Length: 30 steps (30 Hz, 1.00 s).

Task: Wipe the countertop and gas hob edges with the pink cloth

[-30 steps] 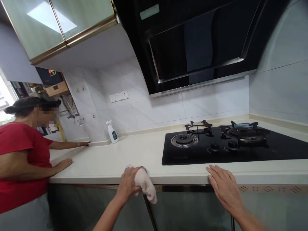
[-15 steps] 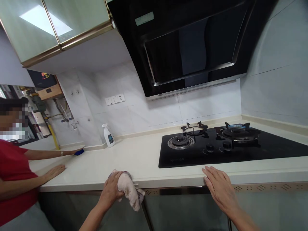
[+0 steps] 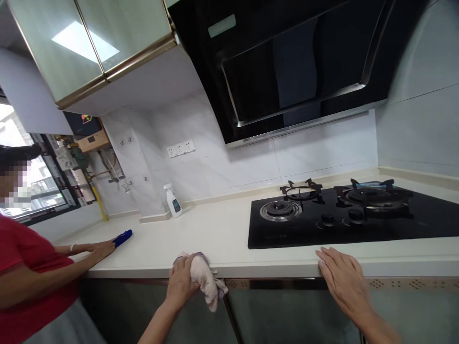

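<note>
My left hand [image 3: 181,282] is closed round a crumpled pinkish cloth [image 3: 204,282] and presses it against the front edge of the cream countertop [image 3: 215,234]. Part of the cloth hangs down over the edge. My right hand [image 3: 340,279] lies flat with fingers stretched out on the counter's front edge, just in front of the black gas hob [image 3: 351,217]. It holds nothing.
A person in a red top [image 3: 25,267] stands at the left and slides a blue cloth [image 3: 123,236] along the counter. A white spray bottle [image 3: 174,201] stands by the tiled wall. A black range hood [image 3: 294,62] and glass-fronted cabinets [image 3: 86,43] hang overhead.
My left hand with the cloth has stayed on the counter's front edge with little shift. The other person's hand has drawn the blue cloth from the back wall toward the front. The right hand has stayed put.
</note>
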Tool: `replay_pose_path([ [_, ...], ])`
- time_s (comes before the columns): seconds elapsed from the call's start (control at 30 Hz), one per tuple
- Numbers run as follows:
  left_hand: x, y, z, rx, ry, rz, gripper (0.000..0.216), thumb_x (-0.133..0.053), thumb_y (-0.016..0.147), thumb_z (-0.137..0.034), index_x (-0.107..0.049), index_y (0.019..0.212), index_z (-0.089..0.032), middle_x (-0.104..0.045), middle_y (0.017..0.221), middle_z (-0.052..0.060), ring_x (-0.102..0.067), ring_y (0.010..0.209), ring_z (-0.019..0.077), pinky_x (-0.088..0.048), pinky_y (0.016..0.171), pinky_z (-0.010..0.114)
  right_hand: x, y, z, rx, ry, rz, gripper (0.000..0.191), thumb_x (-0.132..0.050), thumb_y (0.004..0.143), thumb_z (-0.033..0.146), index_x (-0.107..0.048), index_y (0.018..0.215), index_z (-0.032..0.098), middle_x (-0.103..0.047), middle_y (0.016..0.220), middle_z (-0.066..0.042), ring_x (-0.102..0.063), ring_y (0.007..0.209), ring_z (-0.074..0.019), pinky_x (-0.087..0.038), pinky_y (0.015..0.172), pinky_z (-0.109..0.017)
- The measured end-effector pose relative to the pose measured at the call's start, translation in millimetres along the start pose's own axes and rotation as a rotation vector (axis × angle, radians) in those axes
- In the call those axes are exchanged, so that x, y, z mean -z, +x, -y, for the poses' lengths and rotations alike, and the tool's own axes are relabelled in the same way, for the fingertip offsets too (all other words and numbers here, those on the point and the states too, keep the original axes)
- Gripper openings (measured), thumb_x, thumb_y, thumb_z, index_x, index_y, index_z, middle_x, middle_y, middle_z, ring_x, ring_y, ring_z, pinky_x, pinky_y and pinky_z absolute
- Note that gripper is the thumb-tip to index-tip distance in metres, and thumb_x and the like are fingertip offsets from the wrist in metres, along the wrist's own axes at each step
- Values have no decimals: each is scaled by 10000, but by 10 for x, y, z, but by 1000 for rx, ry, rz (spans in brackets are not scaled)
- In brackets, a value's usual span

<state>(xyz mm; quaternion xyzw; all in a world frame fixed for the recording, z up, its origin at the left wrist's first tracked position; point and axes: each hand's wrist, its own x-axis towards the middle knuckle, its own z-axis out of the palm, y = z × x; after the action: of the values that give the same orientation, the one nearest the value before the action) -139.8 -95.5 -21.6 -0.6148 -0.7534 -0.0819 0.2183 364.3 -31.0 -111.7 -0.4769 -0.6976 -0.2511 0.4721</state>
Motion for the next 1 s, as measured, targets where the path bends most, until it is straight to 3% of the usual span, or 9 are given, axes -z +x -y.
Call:
replay_pose_path([
  [0.17, 88, -53, -574, -116, -113, -23, 775, -735, 708, -263, -488, 1442, -242, -540, 1378, 106, -409, 1360, 305, -291, 1121, 394, -19, 14, 28, -8, 1, -42, 344, -396, 1037, 339, -633, 1231, 183, -680, 1205, -99, -576, 1124, -298, -388, 975, -477],
  [0.37, 76, -119, -1375, -275, -243, -153, 839, -838, 656, -352, -502, 1419, -255, -551, 1295, 114, -454, 1264, 346, -343, 1066, 460, -12, -21, -23, 11, -9, 4, 371, -383, 1038, 356, -615, 1278, 193, -668, 1235, -96, -565, 1126, -297, -384, 971, -483],
  [0.5, 40, -139, -1589, -309, -260, -197, 874, -861, 646, -358, -492, 1429, -243, -547, 1313, 134, -446, 1277, 374, -360, 1055, 503, 5, -43, -70, 33, -7, 30, 376, -377, 1042, 355, -597, 1307, 205, -660, 1270, -84, -557, 1173, -293, -382, 987, -481],
  [0.6, -10, -101, -1485, -376, -260, -190, 858, -857, 666, -351, -487, 1435, -253, -558, 1328, 135, -463, 1286, 369, -385, 1039, 499, 52, -31, -68, 54, -9, 51, 380, -377, 1043, 348, -588, 1319, 197, -650, 1294, -88, -548, 1210, -290, -381, 1006, -476],
  [0.73, -108, -32, -1077, -467, -236, -144, 880, -853, 647, -274, -480, 1444, -279, -538, 1422, 132, -468, 1337, 353, -389, 1076, 479, 122, -2, -42, 66, -12, 78, 381, -375, 1049, 337, -580, 1340, 202, -641, 1323, -90, -541, 1247, -280, -376, 1030, -461],
  [0.9, -200, 10, -480, -361, -176, -165, 793, -782, 681, -246, -504, 1423, -258, -561, 1419, 138, -492, 1346, 346, -399, 1099, 467, 130, 7, -38, 70, 5, 81, 369, -392, 1048, 322, -582, 1342, 207, -630, 1351, -83, -528, 1280, -268, -362, 1063, -450],
  [1.0, -203, 23, -322, -327, -154, -159, 777, -771, 669, -243, -519, 1404, -233, -562, 1413, 144, -487, 1353, 344, -394, 1111, 452, 103, 4, -30, 45, 12, 68, 362, -400, 1042, 326, -598, 1321, 206, -637, 1341, -82, -530, 1274, -274, -360, 1066, -456],
])
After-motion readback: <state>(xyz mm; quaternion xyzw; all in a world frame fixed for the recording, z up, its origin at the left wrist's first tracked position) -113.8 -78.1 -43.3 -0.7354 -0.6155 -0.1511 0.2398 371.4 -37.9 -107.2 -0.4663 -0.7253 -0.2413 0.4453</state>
